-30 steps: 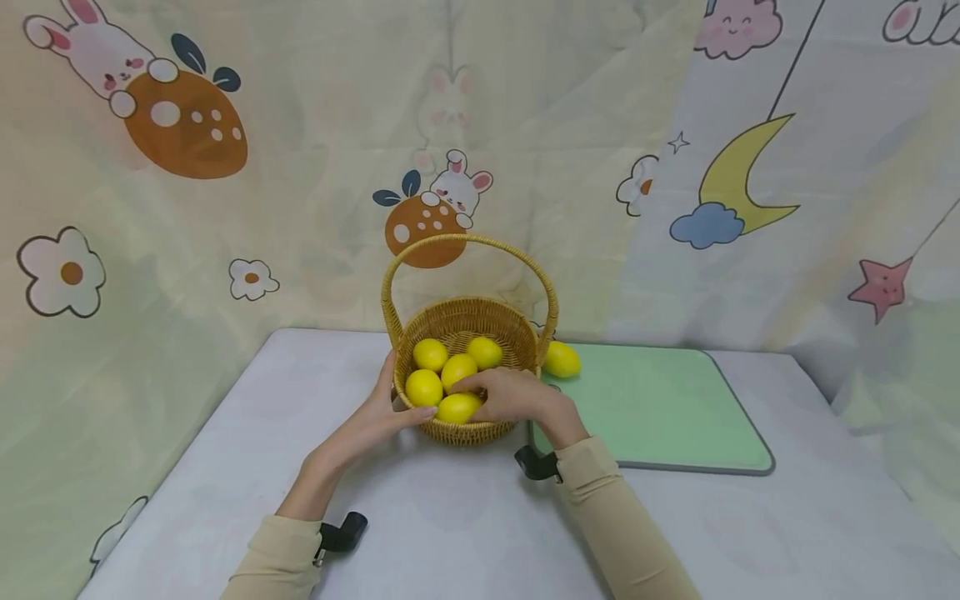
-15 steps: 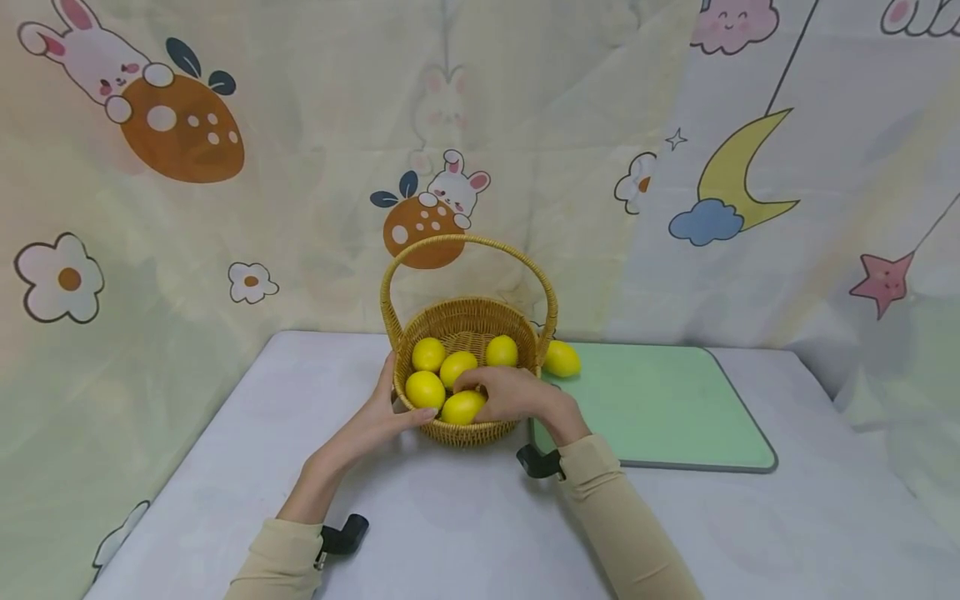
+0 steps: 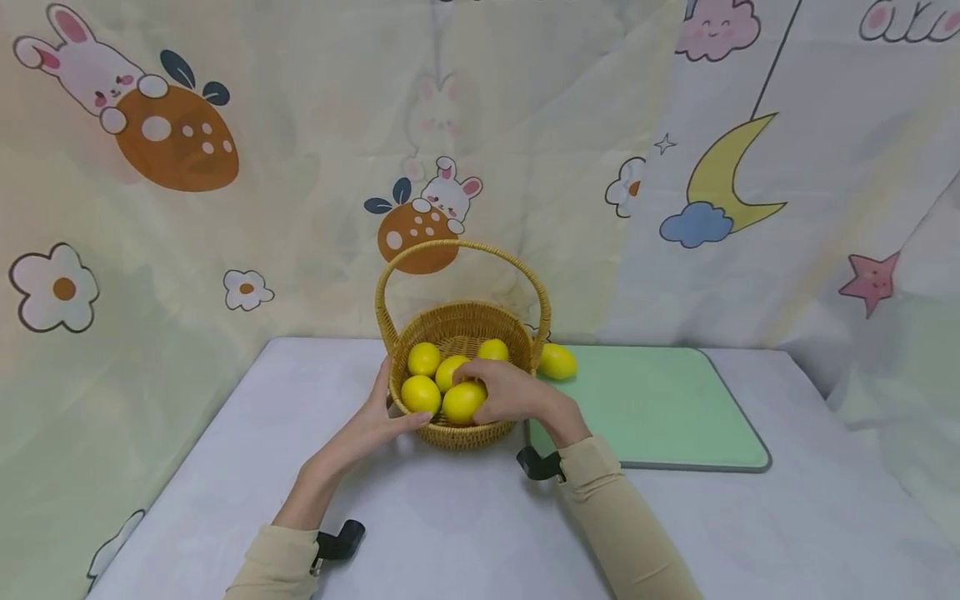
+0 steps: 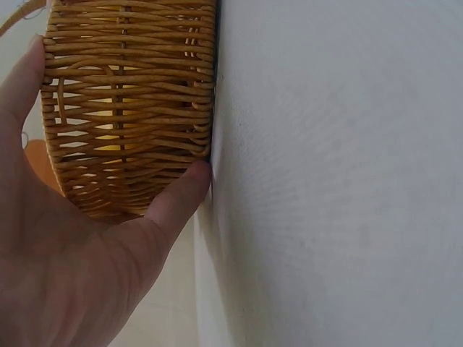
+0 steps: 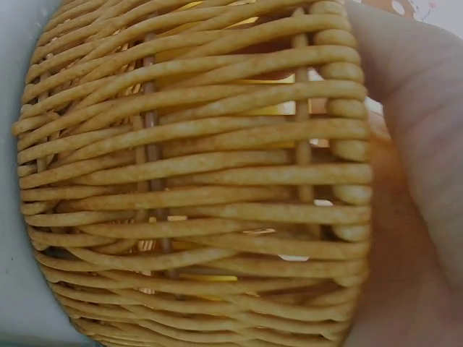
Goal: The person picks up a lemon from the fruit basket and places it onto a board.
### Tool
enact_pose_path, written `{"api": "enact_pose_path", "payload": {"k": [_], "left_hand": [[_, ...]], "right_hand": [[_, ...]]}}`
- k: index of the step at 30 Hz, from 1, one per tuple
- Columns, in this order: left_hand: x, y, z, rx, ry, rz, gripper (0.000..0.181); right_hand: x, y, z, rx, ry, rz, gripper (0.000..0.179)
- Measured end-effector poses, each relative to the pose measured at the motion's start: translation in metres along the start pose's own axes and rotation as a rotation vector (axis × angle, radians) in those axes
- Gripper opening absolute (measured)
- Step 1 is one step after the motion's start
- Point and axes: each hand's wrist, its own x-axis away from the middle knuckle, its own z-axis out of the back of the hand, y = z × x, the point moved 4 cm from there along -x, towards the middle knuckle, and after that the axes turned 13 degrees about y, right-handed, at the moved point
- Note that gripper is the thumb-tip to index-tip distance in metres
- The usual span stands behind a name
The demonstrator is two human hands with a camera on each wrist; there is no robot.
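Note:
A wicker basket (image 3: 463,438) with a tall arched handle stands on the table, holding several yellow lemons (image 3: 421,394). My left hand (image 3: 375,419) grips the basket's left side, its thumb along the front rim. The left wrist view shows that hand (image 4: 79,253) spread around the woven wall (image 4: 130,94). Inside the front of the basket, my right hand (image 3: 512,393) holds a lemon (image 3: 463,403) between thumb and fingers. In the right wrist view, weave covers most of the picture and the right hand (image 5: 419,144) reaches over the rim, its fingertips hidden.
Just right of the basket, another lemon (image 3: 558,362) lies at the back left corner of a green board (image 3: 660,408) with a grey edge. A white cloth covers the table (image 3: 442,517). Behind it hangs a printed curtain (image 3: 315,167).
The lemon in my right hand has risen slightly within the basket. A lemon at the back has shifted to the right. My left hand keeps its place on the basket.

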Motion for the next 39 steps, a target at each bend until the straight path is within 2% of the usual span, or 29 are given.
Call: {"api": "enact_pose_path", "payload": {"k": [6,13,20,24,29,39], "left_hand": [[0.000,-0.001,0.000,-0.003,0.003,-0.010,0.115],[0.000,-0.003,-0.001,-0.009,0.000,0.026,0.117],[0.001,-0.002,-0.001,-0.017,0.006,0.030,0.119],[0.001,-0.001,0.000,-0.020,0.003,0.025,0.117],[0.001,-0.002,0.000,-0.027,0.003,0.018,0.116],[0.001,-0.002,0.000,-0.019,-0.005,0.016,0.116]], "right_hand": [[0.008,-0.004,0.015,-0.046,0.081,-0.012,0.057],[0.016,-0.007,0.039,-0.077,0.184,0.018,0.056],[0.030,-0.020,0.070,-0.169,0.263,0.038,0.054],[0.042,-0.025,0.091,-0.168,0.318,0.074,0.055],[0.056,-0.022,0.115,-0.143,0.403,0.086,0.054],[0.077,0.003,0.144,-0.113,0.517,0.000,0.056]]}}
